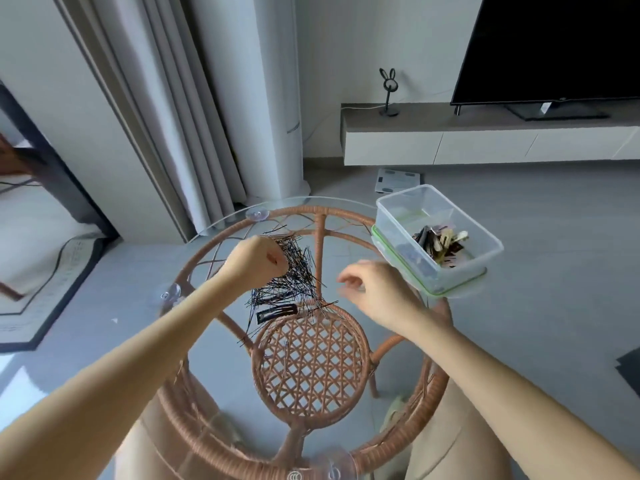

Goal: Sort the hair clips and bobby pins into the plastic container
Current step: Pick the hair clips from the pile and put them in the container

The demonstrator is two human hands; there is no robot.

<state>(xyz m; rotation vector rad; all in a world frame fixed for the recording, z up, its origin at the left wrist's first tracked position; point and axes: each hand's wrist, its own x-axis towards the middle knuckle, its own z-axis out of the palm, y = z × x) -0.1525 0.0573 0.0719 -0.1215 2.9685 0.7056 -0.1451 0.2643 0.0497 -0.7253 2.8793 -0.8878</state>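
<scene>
Glass tabletop (214, 230): left hand (258, 261) grips bobby pins (298, 282), right hand (377, 292) hangs relaxed near the plastic container (391, 220).

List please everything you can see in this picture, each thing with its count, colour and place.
bobby pins: many, black, piled on the table's middle
hair clip: one, black, at the pile's near edge
plastic container: one, clear, green lid beneath, table's right edge
hair clips: several, dark and pale, inside the container
table: one, glass top, brown rattan
television: one, black, upper right
left hand: fist at the pile; grip hidden
right hand: fingers loose, beside the container
</scene>
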